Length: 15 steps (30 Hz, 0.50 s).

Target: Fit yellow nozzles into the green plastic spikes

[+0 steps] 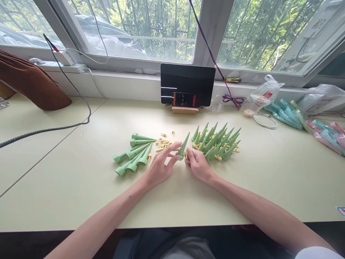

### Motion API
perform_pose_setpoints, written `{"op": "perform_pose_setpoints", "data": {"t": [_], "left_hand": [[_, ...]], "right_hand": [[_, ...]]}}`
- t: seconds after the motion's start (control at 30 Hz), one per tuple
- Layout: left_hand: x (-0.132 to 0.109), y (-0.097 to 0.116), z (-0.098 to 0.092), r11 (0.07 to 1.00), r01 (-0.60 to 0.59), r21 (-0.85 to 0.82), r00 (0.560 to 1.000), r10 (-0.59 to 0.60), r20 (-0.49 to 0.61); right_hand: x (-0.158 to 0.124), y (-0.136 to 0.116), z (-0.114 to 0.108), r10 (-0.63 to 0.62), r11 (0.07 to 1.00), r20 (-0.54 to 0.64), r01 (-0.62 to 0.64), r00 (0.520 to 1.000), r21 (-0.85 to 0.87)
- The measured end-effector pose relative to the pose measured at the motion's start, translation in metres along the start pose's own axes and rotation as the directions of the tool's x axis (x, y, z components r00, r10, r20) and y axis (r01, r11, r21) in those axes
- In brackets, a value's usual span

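Between thumb and fingers, my left hand holds a green plastic spike, its point up and its wide end low. Close beside that wide end, my right hand pinches a small yellow valve; whether the two parts touch I cannot tell. Several loose green spikes lie fanned out to the left, tips toward the middle. Small yellow valves are scattered just beyond my left hand. Right of my hands, many green spikes with yellow valves stand point-up in a group.
At the back, a phone showing a timer leans against a black tablet. Plastic bags and wrapped teal and pink items lie at the right. A black braided cable crosses the left side, near a brown leather-like object.
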<state>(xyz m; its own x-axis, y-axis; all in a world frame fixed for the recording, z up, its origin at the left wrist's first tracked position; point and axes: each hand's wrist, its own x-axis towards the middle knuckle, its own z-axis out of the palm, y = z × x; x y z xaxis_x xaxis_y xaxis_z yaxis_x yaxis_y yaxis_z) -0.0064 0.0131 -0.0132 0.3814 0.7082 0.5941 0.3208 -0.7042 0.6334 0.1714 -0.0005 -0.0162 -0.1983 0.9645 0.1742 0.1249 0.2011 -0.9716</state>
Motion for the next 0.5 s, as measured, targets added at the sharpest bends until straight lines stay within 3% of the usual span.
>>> {"op": "perform_pose_setpoints", "data": {"t": [0.5], "left_hand": [[0.0038,-0.0019,-0.0013,0.999,0.017,-0.028,1.000,-0.016,0.027]], "right_hand": [[0.0005,0.0030,-0.0002,0.025,0.998,-0.022,-0.024,0.999,0.065]]}}
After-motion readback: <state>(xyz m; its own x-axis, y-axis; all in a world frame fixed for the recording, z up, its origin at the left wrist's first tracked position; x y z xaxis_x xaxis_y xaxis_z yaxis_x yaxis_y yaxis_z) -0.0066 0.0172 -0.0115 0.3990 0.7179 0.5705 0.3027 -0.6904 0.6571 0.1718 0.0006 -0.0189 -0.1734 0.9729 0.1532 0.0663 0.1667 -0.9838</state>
